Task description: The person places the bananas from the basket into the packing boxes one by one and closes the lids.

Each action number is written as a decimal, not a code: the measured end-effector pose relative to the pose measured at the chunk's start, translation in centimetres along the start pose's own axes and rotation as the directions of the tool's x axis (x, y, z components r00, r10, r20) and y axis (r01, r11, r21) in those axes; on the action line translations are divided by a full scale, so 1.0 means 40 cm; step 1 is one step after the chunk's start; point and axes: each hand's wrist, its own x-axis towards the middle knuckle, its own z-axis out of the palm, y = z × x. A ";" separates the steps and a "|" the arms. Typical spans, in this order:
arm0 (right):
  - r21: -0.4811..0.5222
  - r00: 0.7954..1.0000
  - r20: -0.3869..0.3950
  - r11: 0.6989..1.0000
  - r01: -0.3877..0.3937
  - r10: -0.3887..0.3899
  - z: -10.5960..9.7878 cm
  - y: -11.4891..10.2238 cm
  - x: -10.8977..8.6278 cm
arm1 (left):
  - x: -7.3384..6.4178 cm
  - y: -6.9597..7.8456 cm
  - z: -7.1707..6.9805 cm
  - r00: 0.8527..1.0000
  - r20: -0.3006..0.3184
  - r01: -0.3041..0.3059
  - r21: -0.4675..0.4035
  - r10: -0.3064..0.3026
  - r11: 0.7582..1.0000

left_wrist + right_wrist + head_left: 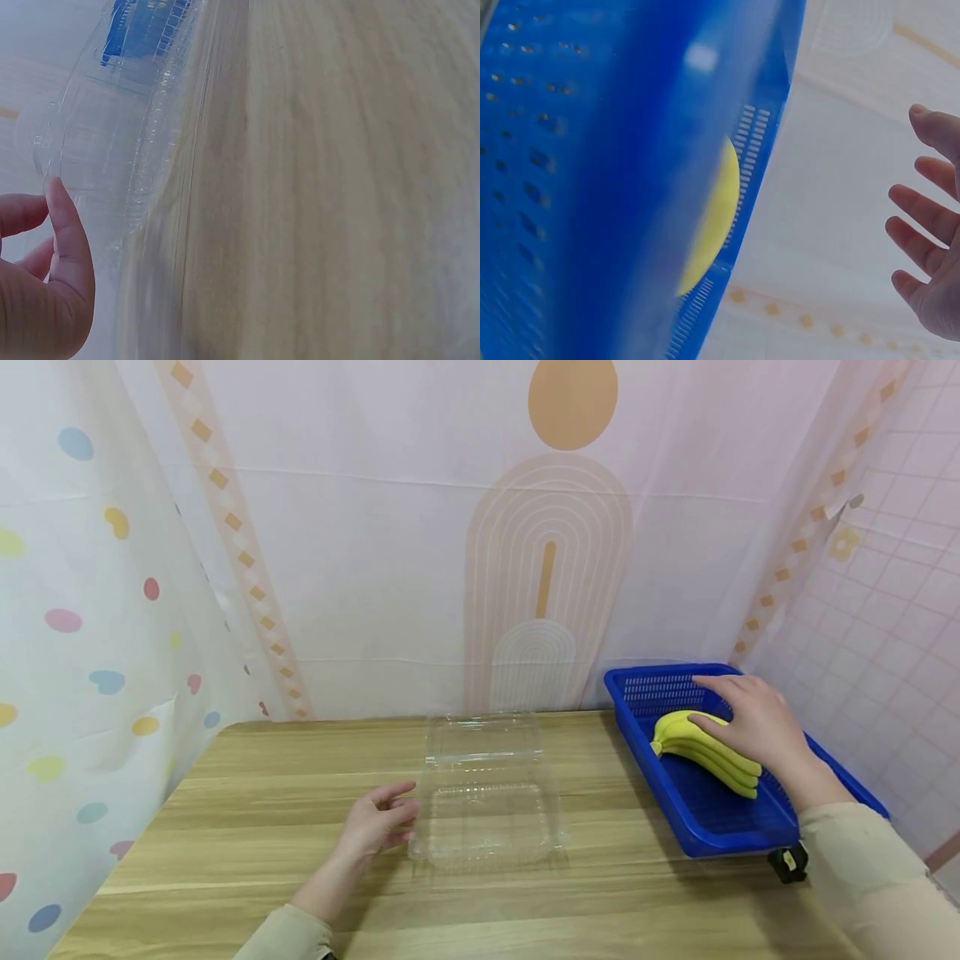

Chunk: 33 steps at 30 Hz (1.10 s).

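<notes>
A clear plastic clamshell container lies with its lid folded back on the wooden table. My left hand is at its left side, fingers loosely bent; in the left wrist view a fingertip is at the container's rim, and whether it touches I cannot tell. On the right, a bunch of yellow bananas lies inside a blue plastic basket. Over the bananas hovers my right hand, its fingers spread with nothing held. The right wrist view shows these fingers apart above the basket.
The wooden table reaches back to a patterned curtain. Another curtain with coloured dots hangs on the left, and a grid-patterned one on the right. A small black device is by the right cuff.
</notes>
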 end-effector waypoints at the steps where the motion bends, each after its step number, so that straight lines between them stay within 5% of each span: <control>1: -0.002 1.000 0.009 1.000 -0.001 0.001 -0.002 0.002 0.005 | 0.000 0.000 0.000 1.000 0.001 0.000 0.001 0.000 1.000; 18: -0.056 1.000 0.014 0.998 0.021 -0.020 -0.016 0.031 0.071 | 0.003 -0.001 -0.003 1.000 0.007 -0.010 -0.003 0.010 1.000; 33: -0.020 0.995 0.099 0.999 -0.033 0.035 0.012 0.074 0.099 | 0.007 -0.001 -0.001 1.000 -0.016 -0.005 -0.007 0.005 1.000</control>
